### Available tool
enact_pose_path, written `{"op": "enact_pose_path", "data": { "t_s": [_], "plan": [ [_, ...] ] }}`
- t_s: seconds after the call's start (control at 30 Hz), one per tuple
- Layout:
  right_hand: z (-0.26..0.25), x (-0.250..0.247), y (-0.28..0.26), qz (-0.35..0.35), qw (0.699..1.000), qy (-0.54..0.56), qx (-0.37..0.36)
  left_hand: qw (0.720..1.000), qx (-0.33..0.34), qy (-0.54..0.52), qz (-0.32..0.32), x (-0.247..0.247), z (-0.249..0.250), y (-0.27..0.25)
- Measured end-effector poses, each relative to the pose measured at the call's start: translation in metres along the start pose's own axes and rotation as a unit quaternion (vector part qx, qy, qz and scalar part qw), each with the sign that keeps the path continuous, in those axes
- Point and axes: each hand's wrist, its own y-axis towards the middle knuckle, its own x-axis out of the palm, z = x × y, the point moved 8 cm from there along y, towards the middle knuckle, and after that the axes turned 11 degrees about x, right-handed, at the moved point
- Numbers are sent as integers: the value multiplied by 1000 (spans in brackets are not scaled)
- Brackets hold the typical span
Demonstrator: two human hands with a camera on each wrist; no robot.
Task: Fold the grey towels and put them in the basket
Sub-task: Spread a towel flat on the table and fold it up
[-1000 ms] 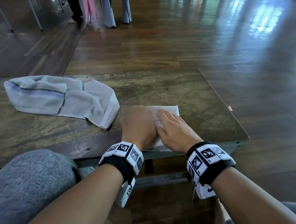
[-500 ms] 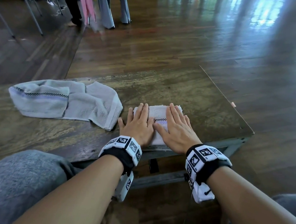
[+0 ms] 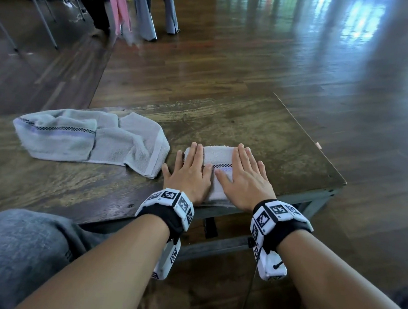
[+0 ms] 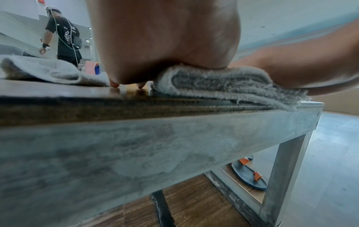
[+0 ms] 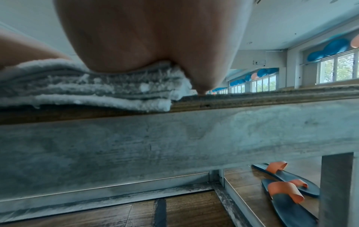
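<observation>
A small folded grey towel (image 3: 220,156) lies at the near edge of the low wooden table (image 3: 263,135). My left hand (image 3: 191,170) and right hand (image 3: 243,176) both press flat on it, fingers straight and side by side. From the left wrist view the folded towel (image 4: 223,83) shows as a stack of layers under my palm; the right wrist view shows the same stack (image 5: 97,89) squashed under the right palm. A second grey towel (image 3: 91,140) with a checked stripe lies crumpled on the table to the left. No basket is in view.
The table's right edge (image 3: 310,138) drops to a wooden floor. Blue and orange sandals (image 5: 287,190) lie under the table. Cloths hang on a rack (image 3: 138,6) at the far left, and a person (image 4: 64,38) stands beyond the table. My grey-clad knee (image 3: 12,247) is at lower left.
A second ago my fingers were curled over the folded towel; they have since straightened and spread, and both palms now press it flat. The towel on the left has not moved.
</observation>
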Motion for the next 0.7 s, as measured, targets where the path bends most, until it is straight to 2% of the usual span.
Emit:
{"op": "enact_pose_path", "data": {
  "t_s": [0.37,0.7],
  "plan": [
    [31,-1,-7,-19,999,12,46,1000,-18,-3,-13,0,-6,0],
    [32,0,-7,-28,998,20,44,998,-33,-23,41,-5,-12,-5]
  ]
}}
